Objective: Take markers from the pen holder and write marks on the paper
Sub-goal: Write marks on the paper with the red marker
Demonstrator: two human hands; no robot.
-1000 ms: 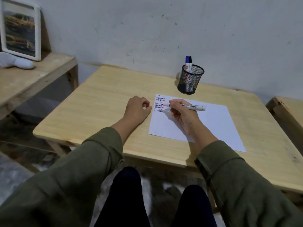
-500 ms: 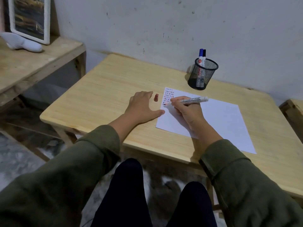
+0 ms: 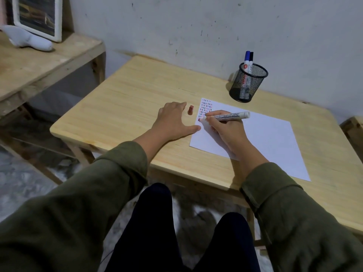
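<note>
A white sheet of paper (image 3: 263,138) lies on the wooden table (image 3: 121,99), with rows of short coloured marks in its top left corner. My right hand (image 3: 225,130) grips a white board marker (image 3: 227,116), its red tip touching the paper's left edge just below the marks. My left hand (image 3: 172,122) rests flat on the table beside the paper, fingers spread, thumb at the sheet's edge. The marker's red cap (image 3: 190,110) lies on the table by my left fingers. A black mesh pen holder (image 3: 248,83) behind the paper holds two markers (image 3: 247,61).
A second wooden table (image 3: 39,63) at the left carries a white-framed picture (image 3: 37,16) and a white object (image 3: 27,39). The wall runs close behind the pen holder. Another wooden surface (image 3: 353,130) shows at the right edge.
My left hand has opened from a fist, left the red cap on the table and laid itself flat. The marker tip has moved down to the paper's left edge. The camera has shifted left.
</note>
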